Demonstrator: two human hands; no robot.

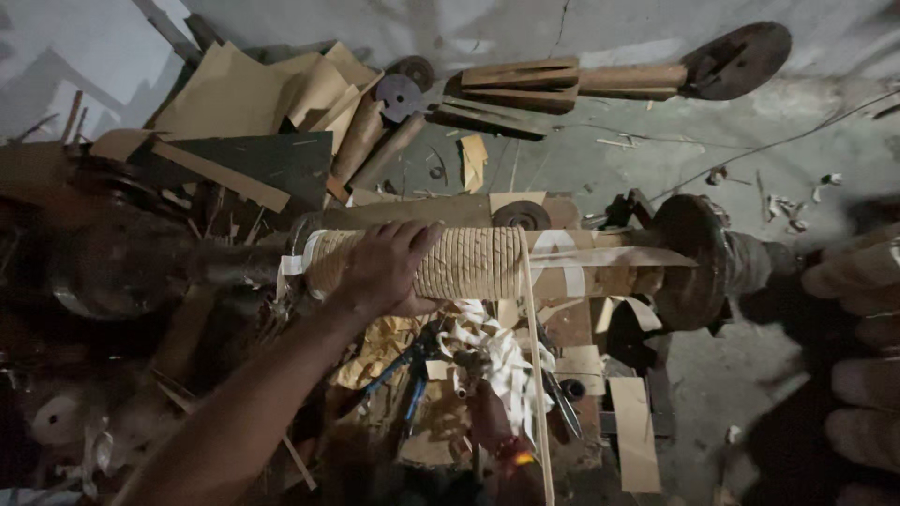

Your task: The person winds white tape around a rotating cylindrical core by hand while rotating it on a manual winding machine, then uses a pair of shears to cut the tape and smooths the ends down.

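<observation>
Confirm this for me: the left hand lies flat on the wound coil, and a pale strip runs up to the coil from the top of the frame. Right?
Not quite. In the head view the left hand does lie on the wound coil, but the pale strip runs up to it from the bottom of the frame, not the top.

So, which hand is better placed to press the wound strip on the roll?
Probably the left hand: it lies on the roll. The right hand is blurred, off to the side.

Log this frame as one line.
left hand: palm on wound coil | right hand: low, feeding strip, grip unclear | pliers below
</observation>
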